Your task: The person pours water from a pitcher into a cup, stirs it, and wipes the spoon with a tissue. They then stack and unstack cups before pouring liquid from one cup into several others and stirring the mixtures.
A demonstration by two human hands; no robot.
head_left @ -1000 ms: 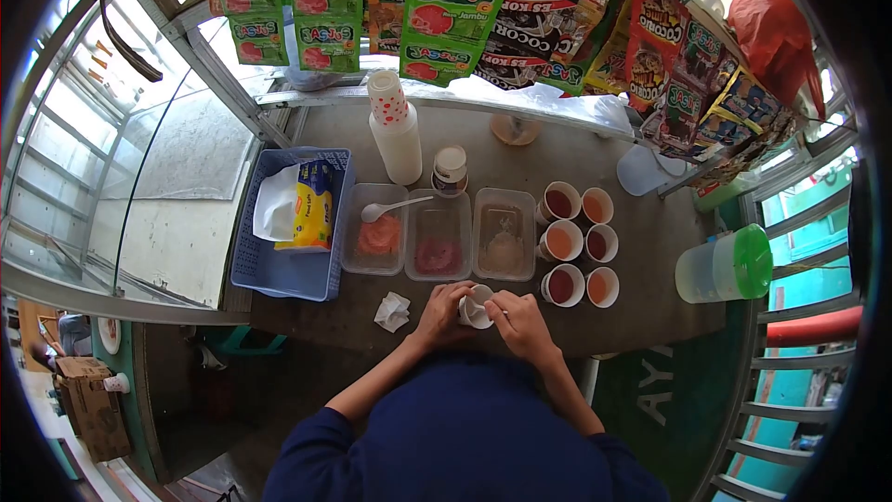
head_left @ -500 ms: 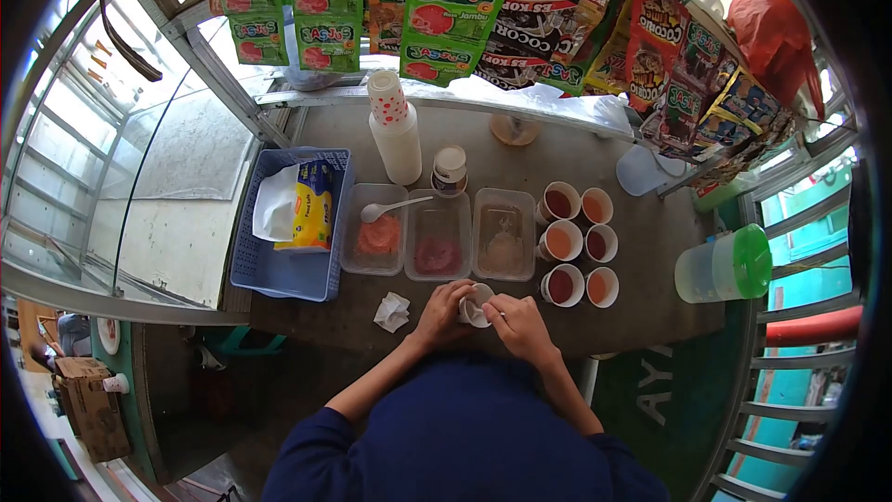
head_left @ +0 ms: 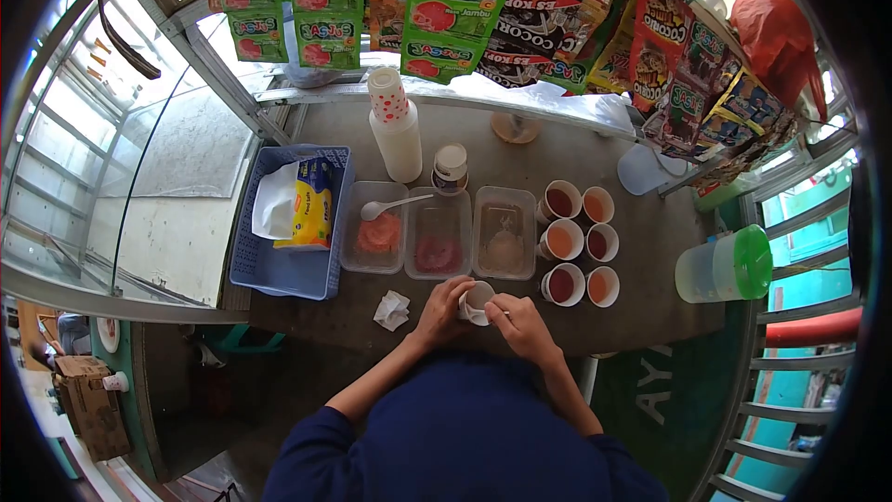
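Head view: cup (head_left: 477, 301) between hands (head_left: 483, 314)

Glossy plastic tubs (head_left: 439, 232), matt grey counter (head_left: 650, 242), probably paper cup (head_left: 478, 301).

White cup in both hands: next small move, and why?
Probably set the white cup upright on the bare counter just in front. The left hand wraps its side and the right hand works at its rim, so it hangs tilted near the table edge. The six filled cups stand upright to the right; the spoon lies free across a tray.
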